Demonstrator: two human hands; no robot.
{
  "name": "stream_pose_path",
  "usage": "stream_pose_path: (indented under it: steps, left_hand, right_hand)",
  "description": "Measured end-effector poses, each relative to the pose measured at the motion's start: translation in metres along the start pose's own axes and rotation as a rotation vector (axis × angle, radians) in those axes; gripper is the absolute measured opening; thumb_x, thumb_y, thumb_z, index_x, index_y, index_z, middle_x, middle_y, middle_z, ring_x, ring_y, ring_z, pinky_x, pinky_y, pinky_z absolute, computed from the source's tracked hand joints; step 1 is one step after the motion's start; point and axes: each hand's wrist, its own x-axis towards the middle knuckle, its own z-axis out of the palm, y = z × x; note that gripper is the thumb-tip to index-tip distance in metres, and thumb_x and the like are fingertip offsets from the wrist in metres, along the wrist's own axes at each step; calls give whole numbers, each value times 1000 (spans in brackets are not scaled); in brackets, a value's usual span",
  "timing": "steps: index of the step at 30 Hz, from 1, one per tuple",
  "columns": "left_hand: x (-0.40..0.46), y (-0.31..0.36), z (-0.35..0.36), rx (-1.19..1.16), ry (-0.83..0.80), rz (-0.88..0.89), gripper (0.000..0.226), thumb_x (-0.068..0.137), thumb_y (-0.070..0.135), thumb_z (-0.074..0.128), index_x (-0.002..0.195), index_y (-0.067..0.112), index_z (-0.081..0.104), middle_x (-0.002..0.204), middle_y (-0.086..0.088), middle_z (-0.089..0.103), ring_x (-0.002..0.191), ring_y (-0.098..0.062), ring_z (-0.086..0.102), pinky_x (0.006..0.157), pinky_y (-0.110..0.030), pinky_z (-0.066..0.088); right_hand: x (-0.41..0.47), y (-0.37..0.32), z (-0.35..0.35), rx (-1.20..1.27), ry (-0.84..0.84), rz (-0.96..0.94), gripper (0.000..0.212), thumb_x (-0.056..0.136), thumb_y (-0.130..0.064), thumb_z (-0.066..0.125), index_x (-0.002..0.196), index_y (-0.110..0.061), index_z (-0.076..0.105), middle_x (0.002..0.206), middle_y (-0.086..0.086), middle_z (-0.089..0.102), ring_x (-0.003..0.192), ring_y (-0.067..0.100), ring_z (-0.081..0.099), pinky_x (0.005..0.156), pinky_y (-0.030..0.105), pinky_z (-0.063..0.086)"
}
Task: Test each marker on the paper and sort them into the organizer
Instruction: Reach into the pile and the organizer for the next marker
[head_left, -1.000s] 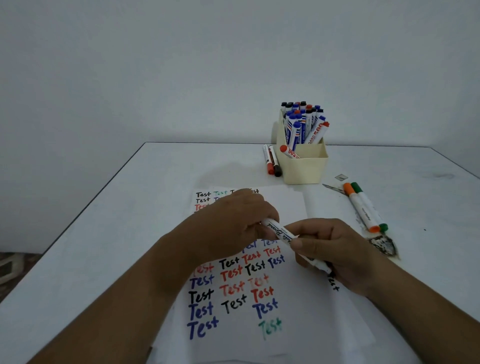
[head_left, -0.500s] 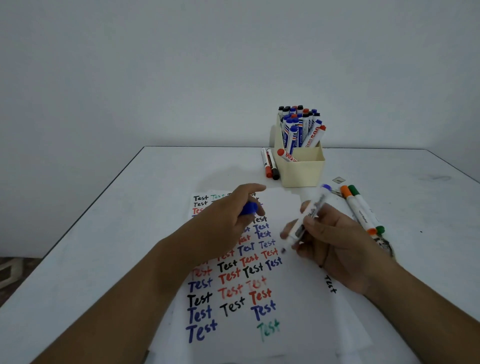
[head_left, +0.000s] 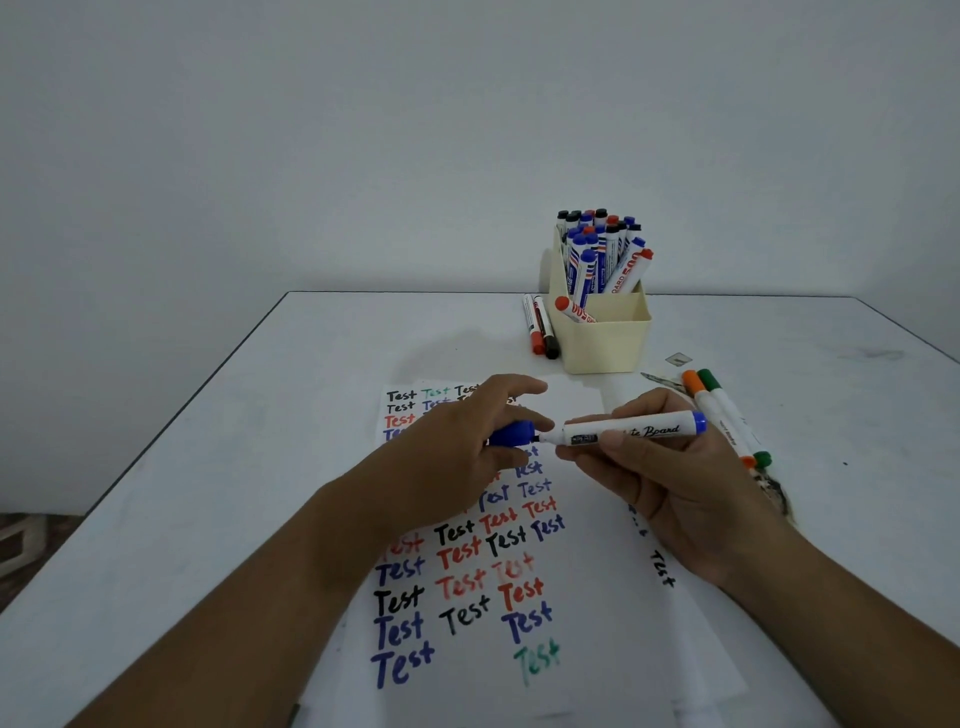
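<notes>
Nearest the person, beneath both forearms, lay the paper, already crowded with the word "Test" in black, blue, red and green. Just above it the right hand held the marker level, fingers and thumb curled round its white barrel, nib pointing toward the other hand and blue end cap pointing away. The left hand pinched the blue cap between thumb and lower fingers, its forefinger stretched out above; the cap's open mouth stood just beside the nib, the two almost touching.

The step in hand looked like capping (or possibly uncapping; the view alone could not settle it, though the full sheet suggested the test was done). If so, the next move called for lining the nib up with the cap's mouth and pressing the two together until seated, then carrying the marker to the organizer.

Just beyond the right hand, on its outer side, lay an orange marker and a green marker side by side. Farther off, ahead of the right hand, stood the cream organizer, its rear compartment packed with upright markers; two more markers lay against its left wall on the table.
</notes>
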Motion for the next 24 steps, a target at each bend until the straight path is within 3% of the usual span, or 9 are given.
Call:
stream_pose_path:
  steps: [8, 12, 16, 21, 24]
  left_hand:
    - [-3, 2, 0, -24, -25, 5, 56, 99, 19, 60, 144, 37, 34, 137, 10, 61, 111, 1, 52, 85, -12, 36]
    - [-4, 3, 0, -32, -31, 8, 56, 99, 20, 60, 145, 38, 33, 137, 9, 61, 112, -2, 54, 84, -9, 36]
    - [-6, 6, -1, -47, -36, 19, 53, 101, 18, 57, 143, 39, 34, 136, 14, 61, 104, 4, 57, 79, -1, 38]
    - [-6, 14, 6, -69, -36, 34, 54, 101, 22, 57, 143, 44, 32, 132, 9, 63, 95, 5, 56, 74, -3, 37]
    - [-6, 15, 8, -95, -37, 14, 54, 102, 20, 56, 144, 43, 31, 114, 14, 65, 89, 9, 59, 71, -4, 39]
  right_hand:
    - [0, -1, 0, 30, 53, -25, 45, 57, -13, 78, 96, -4, 56, 104, 28, 72, 97, 42, 73, 71, 33, 63]
    - [0, 0, -2, -25, 72, -32, 34, 66, -10, 76, 93, -4, 57, 100, 27, 74, 94, 41, 74, 70, 32, 63]
    - [-1, 2, -1, -130, 78, -51, 61, 45, -30, 98, 90, -7, 63, 98, 27, 74, 91, 42, 74, 70, 32, 62]
    - [0, 2, -1, -157, 76, -38, 42, 60, -15, 81, 92, -3, 58, 96, 26, 74, 91, 40, 74, 72, 32, 63]
    - [-1, 2, 1, -254, 86, -58, 37, 64, -13, 79, 92, -3, 58, 94, 23, 75, 91, 40, 74, 80, 40, 62]
